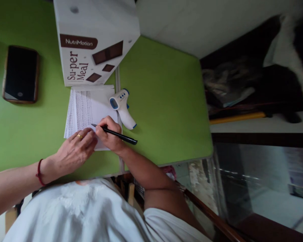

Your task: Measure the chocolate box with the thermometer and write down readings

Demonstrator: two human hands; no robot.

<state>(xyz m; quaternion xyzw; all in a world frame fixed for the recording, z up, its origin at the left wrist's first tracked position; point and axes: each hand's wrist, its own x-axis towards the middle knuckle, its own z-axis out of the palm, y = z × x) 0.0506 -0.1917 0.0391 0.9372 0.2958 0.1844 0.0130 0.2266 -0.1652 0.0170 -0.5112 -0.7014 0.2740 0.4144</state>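
Gripped in my right hand (110, 133) is a black pen (123, 137), its tip touching or just above the written paper (103, 101). Rows of small handwriting fill the left part of the top sheet, and more written sheets lie beneath it. My left hand (78, 148), with a gold ring and a red cord at the wrist, rests on the lower edge of the sheets, its fingers stretched and slightly bent. A white and blue infrared thermometer (123, 108) lies at the paper's right edge, just beyond my right hand.
A white "Su-per Meal" box (98, 20) stands behind the paper. At the left lies a phone (20, 74) with a dark screen. These things are on a green folding table (166, 101). Right of it is a shelf (288, 122) with cloth and bags.
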